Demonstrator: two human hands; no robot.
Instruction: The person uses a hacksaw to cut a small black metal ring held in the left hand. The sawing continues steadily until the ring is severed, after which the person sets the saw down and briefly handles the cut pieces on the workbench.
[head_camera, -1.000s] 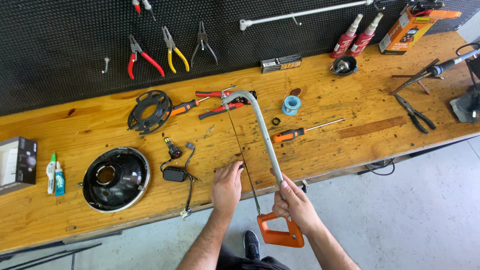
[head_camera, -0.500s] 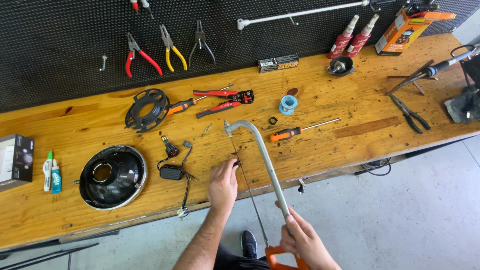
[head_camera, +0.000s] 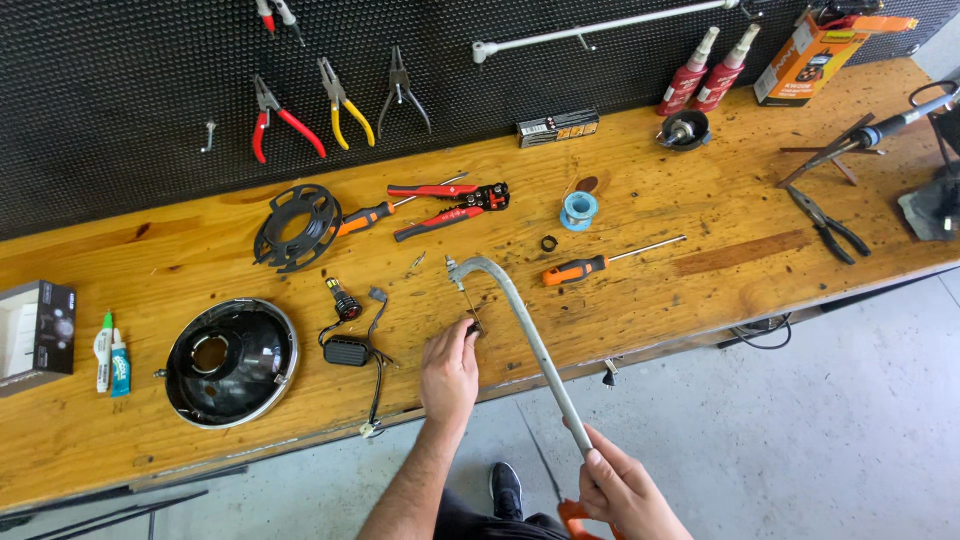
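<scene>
Head view looks down on a long wooden workbench (head_camera: 700, 215) set against a black pegboard (head_camera: 120, 80). The person's right hand (head_camera: 625, 490) is clenched around the orange handle (head_camera: 580, 518) of a hacksaw (head_camera: 525, 335), low at the edge of the picture. The saw's grey metal frame slants up and left from that grip, over the front edge of the bench, to its curved front end above the wood. The left hand (head_camera: 450, 370) lies on the bench just left of the frame, fingers bent and pinching a small dark piece (head_camera: 474, 326) right at the blade; what that piece is, I cannot tell.

Just left of that hand sit a small black box with trailing wires (head_camera: 350, 350) and an LED bulb (head_camera: 343, 298). Further left rests a round black headlamp housing (head_camera: 232, 362), then two small tubes (head_camera: 110, 350) and a dark carton (head_camera: 35, 325). Behind the saw's tip lie an orange-handled screwdriver (head_camera: 600, 264), a red wire stripper (head_camera: 450, 205), a black empty spool (head_camera: 297, 227) and a blue roll of tape (head_camera: 578, 210). On the pegboard hang red-handled pliers (head_camera: 280, 120), yellow-handled pliers (head_camera: 343, 100) and black-handled pliers (head_camera: 402, 90). Two red bottles (head_camera: 710, 72) stand near the far right.
</scene>
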